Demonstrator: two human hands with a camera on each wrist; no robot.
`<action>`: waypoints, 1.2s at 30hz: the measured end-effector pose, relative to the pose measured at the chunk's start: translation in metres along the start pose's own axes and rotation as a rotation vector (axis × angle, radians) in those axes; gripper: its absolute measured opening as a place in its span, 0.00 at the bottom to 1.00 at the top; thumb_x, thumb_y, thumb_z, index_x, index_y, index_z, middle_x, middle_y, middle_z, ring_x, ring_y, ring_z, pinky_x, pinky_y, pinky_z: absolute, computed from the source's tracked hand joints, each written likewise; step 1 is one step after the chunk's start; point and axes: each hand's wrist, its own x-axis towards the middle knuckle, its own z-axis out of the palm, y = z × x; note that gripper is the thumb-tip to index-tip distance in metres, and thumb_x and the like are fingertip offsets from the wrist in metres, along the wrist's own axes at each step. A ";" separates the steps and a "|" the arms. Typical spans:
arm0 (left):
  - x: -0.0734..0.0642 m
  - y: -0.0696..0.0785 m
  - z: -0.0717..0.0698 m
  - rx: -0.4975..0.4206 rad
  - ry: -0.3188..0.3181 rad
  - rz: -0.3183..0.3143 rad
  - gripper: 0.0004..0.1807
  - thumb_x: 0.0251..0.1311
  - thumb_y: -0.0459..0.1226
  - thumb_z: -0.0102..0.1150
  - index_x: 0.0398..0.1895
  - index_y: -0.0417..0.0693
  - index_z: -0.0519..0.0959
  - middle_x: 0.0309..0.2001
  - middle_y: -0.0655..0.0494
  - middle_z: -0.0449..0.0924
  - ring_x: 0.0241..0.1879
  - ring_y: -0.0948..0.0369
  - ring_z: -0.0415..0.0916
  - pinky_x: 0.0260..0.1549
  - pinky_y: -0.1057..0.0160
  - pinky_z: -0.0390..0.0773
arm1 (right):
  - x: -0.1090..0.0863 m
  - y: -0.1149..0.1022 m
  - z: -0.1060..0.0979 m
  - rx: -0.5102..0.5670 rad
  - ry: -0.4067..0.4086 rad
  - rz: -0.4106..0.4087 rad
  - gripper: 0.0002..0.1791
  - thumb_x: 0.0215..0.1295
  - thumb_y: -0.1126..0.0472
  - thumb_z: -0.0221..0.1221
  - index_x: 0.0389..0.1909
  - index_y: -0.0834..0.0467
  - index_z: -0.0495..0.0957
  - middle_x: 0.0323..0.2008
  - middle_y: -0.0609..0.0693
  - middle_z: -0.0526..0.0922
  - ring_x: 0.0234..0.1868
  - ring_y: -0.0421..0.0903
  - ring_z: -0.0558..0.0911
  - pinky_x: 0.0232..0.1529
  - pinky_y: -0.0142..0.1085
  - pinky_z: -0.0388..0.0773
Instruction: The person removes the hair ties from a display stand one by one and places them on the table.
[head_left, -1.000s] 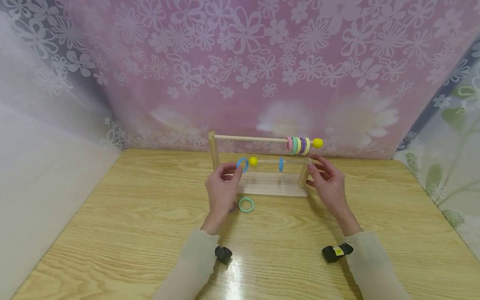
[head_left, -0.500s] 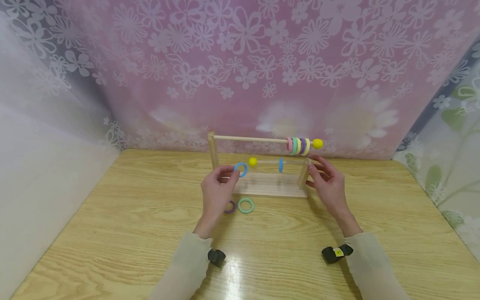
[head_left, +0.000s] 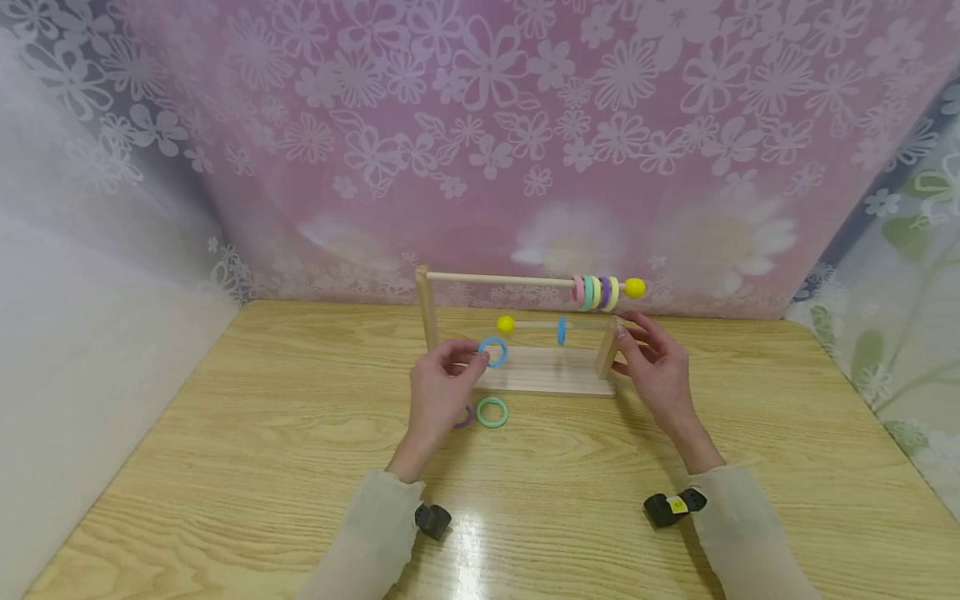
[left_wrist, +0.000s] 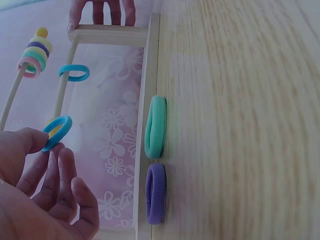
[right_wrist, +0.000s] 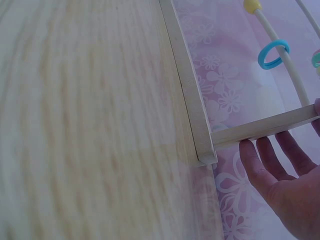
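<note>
My left hand [head_left: 435, 392] pinches a blue ring [left_wrist: 62, 133] between thumb and fingertips. In the head view this ring hangs just below and left of the yellow knob [head_left: 506, 324] on the lower rod's free end. Another blue ring [head_left: 561, 331] sits on that rod. My right hand [head_left: 660, 367] grips the short right post [right_wrist: 267, 125] of the wooden stand, thumb near its top and fingers along the outer side. In front of the stand lie a mint green ring [left_wrist: 156, 127] and a purple ring [left_wrist: 156, 194], the latter partly hidden by my left hand in the head view.
Several pink, green, yellow and purple rings [head_left: 596, 292] are bunched on the upper rod [head_left: 502, 279] beside its yellow end knob [head_left: 635, 288]. A tall left post [head_left: 427, 308] carries that rod. Behind the wood-grain table [head_left: 225, 467] hangs a flowered curtain [head_left: 480, 125].
My left hand, with the blue ring, has dropped away from the lower rod's knob, first leftward, then slightly back right. My right hand has stayed on the post.
</note>
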 end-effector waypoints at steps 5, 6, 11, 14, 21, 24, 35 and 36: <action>-0.001 -0.002 0.002 0.013 -0.063 -0.019 0.09 0.63 0.41 0.69 0.43 0.48 0.87 0.36 0.52 0.89 0.32 0.63 0.82 0.34 0.66 0.82 | 0.000 0.001 0.000 -0.001 -0.001 -0.003 0.25 0.77 0.54 0.57 0.69 0.60 0.72 0.53 0.55 0.81 0.48 0.37 0.85 0.39 0.32 0.87; -0.001 -0.002 0.002 0.015 -0.075 -0.020 0.09 0.63 0.41 0.69 0.43 0.48 0.87 0.36 0.52 0.89 0.32 0.63 0.82 0.34 0.65 0.82 | 0.000 0.001 0.000 -0.001 -0.001 -0.003 0.25 0.77 0.54 0.57 0.69 0.60 0.72 0.52 0.54 0.81 0.48 0.37 0.85 0.39 0.32 0.87; -0.001 -0.004 0.003 0.032 -0.125 -0.018 0.10 0.63 0.41 0.69 0.44 0.48 0.87 0.36 0.52 0.89 0.31 0.62 0.83 0.33 0.65 0.83 | 0.000 0.000 -0.001 0.003 -0.005 -0.002 0.26 0.77 0.54 0.57 0.70 0.62 0.71 0.52 0.51 0.82 0.48 0.38 0.85 0.39 0.32 0.87; -0.002 -0.004 0.003 0.032 -0.151 -0.013 0.10 0.64 0.39 0.68 0.45 0.46 0.87 0.37 0.50 0.89 0.32 0.59 0.85 0.33 0.66 0.84 | 0.000 0.000 -0.001 -0.002 -0.005 0.000 0.26 0.77 0.54 0.56 0.70 0.62 0.71 0.52 0.51 0.81 0.48 0.37 0.85 0.39 0.32 0.87; -0.003 -0.004 0.006 0.036 -0.199 -0.018 0.11 0.64 0.38 0.67 0.46 0.44 0.86 0.38 0.49 0.89 0.33 0.61 0.84 0.36 0.65 0.83 | 0.000 0.001 0.000 0.009 -0.007 -0.005 0.26 0.77 0.54 0.57 0.69 0.62 0.71 0.55 0.61 0.79 0.48 0.38 0.85 0.39 0.32 0.87; -0.003 -0.004 0.007 0.046 -0.217 -0.015 0.10 0.64 0.38 0.67 0.46 0.44 0.86 0.38 0.49 0.89 0.32 0.63 0.83 0.36 0.65 0.83 | 0.000 0.000 0.000 0.004 -0.007 -0.005 0.25 0.77 0.54 0.56 0.69 0.59 0.72 0.55 0.63 0.79 0.48 0.38 0.85 0.39 0.32 0.87; -0.003 -0.005 0.010 0.107 -0.283 -0.042 0.10 0.64 0.40 0.66 0.46 0.47 0.86 0.38 0.50 0.89 0.32 0.60 0.84 0.34 0.65 0.83 | -0.001 -0.004 0.000 0.020 -0.008 0.015 0.25 0.76 0.55 0.57 0.70 0.58 0.72 0.55 0.59 0.79 0.48 0.37 0.85 0.40 0.31 0.87; -0.004 -0.005 0.010 0.118 -0.290 -0.041 0.10 0.65 0.40 0.66 0.46 0.47 0.86 0.39 0.50 0.89 0.32 0.60 0.84 0.33 0.65 0.83 | -0.001 -0.004 0.000 0.023 -0.008 0.018 0.25 0.76 0.55 0.57 0.70 0.58 0.72 0.55 0.58 0.79 0.48 0.37 0.85 0.40 0.31 0.87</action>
